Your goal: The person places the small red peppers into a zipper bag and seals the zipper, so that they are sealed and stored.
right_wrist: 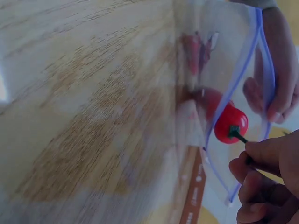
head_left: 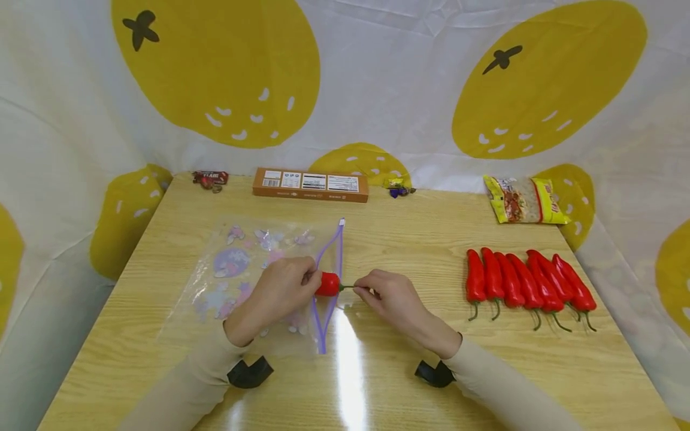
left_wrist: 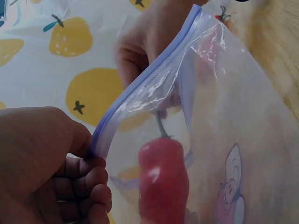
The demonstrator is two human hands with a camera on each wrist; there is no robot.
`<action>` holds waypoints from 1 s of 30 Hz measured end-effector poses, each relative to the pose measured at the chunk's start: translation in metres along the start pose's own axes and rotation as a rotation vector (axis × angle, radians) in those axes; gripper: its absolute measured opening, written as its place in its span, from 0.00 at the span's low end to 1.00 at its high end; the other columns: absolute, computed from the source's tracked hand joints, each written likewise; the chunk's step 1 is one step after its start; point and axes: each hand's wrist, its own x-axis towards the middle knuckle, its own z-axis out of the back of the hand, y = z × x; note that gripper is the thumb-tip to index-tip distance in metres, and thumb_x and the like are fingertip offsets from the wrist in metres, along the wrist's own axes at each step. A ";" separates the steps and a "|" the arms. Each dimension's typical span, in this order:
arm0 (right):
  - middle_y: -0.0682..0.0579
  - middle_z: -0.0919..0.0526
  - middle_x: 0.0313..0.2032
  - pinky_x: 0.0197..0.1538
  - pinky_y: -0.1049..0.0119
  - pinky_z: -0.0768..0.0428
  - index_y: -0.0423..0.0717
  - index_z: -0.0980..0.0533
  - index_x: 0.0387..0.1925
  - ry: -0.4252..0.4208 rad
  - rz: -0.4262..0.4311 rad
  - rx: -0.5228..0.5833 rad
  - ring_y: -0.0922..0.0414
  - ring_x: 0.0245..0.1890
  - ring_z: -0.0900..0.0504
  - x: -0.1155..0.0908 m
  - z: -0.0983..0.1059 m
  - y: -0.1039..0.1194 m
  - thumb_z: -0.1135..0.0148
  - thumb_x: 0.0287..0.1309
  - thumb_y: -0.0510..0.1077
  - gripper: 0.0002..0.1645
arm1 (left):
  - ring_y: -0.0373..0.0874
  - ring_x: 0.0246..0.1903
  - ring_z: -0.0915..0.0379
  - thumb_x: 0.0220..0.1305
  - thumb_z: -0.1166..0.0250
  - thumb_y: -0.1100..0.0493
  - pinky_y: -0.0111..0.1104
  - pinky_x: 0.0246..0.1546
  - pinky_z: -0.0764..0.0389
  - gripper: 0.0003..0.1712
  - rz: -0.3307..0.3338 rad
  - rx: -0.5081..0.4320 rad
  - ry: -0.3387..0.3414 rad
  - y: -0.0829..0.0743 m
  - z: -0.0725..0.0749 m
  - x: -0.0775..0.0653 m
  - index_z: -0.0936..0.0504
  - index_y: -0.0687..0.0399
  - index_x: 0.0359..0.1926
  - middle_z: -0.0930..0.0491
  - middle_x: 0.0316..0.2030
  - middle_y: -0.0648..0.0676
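Observation:
A clear zip bag [head_left: 185, 302] printed with pastel figures lies with its purple-edged mouth spread apart. My left hand [head_left: 283, 284] pinches the upper edge of that mouth; in the left wrist view the thumb and fingers of this hand [left_wrist: 56, 163] meet on the purple strip. A red chili pepper [head_left: 329, 284] sits partly inside the mouth, its stem end toward the right. My right hand [head_left: 393, 299] pinches the green stem [right_wrist: 240, 136] between thumb and finger. Through the clear plastic the pepper's body [left_wrist: 163, 179] shows in the left wrist view.
Several red chili peppers [head_left: 512, 281] lie in a row on the right of the wooden table [head_left: 409, 365]. Along the back are a brown box [head_left: 311, 184], a yellow snack packet [head_left: 525, 200], and small wrapped candies [head_left: 210, 178]. A patterned cloth [head_left: 377, 90] hangs behind.

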 end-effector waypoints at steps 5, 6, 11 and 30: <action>0.59 0.22 0.25 0.25 0.74 0.28 0.49 0.18 0.28 0.007 0.098 -0.138 0.66 0.23 0.26 0.016 -0.014 0.004 0.33 0.49 0.42 0.02 | 0.32 0.12 0.47 0.55 0.42 0.62 0.24 0.12 0.44 0.15 -0.023 -0.002 -0.001 -0.001 -0.001 -0.001 0.35 0.47 0.15 0.40 0.12 0.42; 0.59 0.22 0.25 0.24 0.74 0.28 0.50 0.17 0.28 0.004 0.112 -0.162 0.66 0.23 0.26 0.019 -0.016 0.005 0.33 0.49 0.42 0.02 | 0.32 0.12 0.47 0.56 0.42 0.62 0.24 0.12 0.44 0.15 -0.027 -0.002 -0.001 -0.001 -0.001 -0.001 0.35 0.47 0.16 0.40 0.12 0.42; 0.59 0.24 0.24 0.24 0.73 0.29 0.52 0.18 0.27 0.023 0.151 -0.236 0.63 0.22 0.28 0.035 -0.031 0.009 0.31 0.46 0.41 0.03 | 0.32 0.13 0.46 0.56 0.43 0.63 0.23 0.12 0.43 0.15 -0.053 -0.015 -0.005 0.000 -0.003 -0.002 0.34 0.48 0.16 0.41 0.12 0.42; 0.59 0.25 0.21 0.20 0.71 0.30 0.52 0.20 0.26 0.128 0.088 -0.321 0.62 0.21 0.28 0.037 -0.043 0.010 0.34 0.48 0.44 0.02 | 0.32 0.13 0.44 0.55 0.42 0.61 0.25 0.13 0.42 0.14 -0.026 -0.002 -0.018 -0.003 0.001 -0.003 0.34 0.47 0.16 0.40 0.13 0.42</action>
